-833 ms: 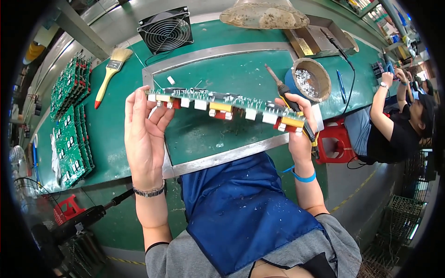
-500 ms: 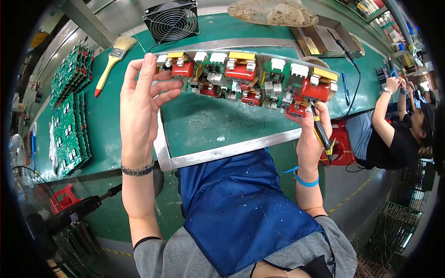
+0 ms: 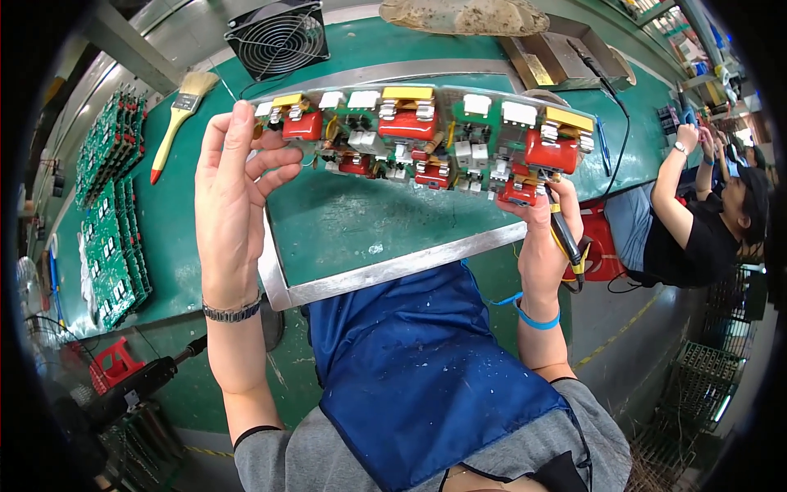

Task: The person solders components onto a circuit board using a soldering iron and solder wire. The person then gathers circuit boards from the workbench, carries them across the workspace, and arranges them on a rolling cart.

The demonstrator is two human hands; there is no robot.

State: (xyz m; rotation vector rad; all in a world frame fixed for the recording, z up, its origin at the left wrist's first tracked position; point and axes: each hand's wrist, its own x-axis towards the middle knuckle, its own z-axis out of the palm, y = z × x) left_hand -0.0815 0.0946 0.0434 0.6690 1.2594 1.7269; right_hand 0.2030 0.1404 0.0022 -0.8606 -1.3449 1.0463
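Observation:
Raised over the bench is a circuit board panel [image 3: 459,131], on edge, with its parts side facing me. It carries red and yellow parts, white connectors and small metal clips. My left hand [image 3: 238,180] grips its left end, thumb at the top edge and the other fingers curled behind. My right hand [image 3: 545,246] holds the lower right corner from below. Also in that hand is a slim tool with a black and yellow handle [image 3: 566,238], pointing down; the board hides its working end, so I cannot tell its kind.
Stacks of green circuit boards [image 3: 115,254] stand at the left beside a yellow-handled brush [image 3: 174,131]. A black fan [image 3: 280,43] and a metal tray [image 3: 566,61] are at the back. A metal frame [image 3: 393,266] edges the bench's front. A co-worker [image 3: 697,213] sits at right.
The whole view has shifted, so the bench and its things appear slightly farther left. Both hands keep the same hold on the panel, which shows a little more of its parts side.

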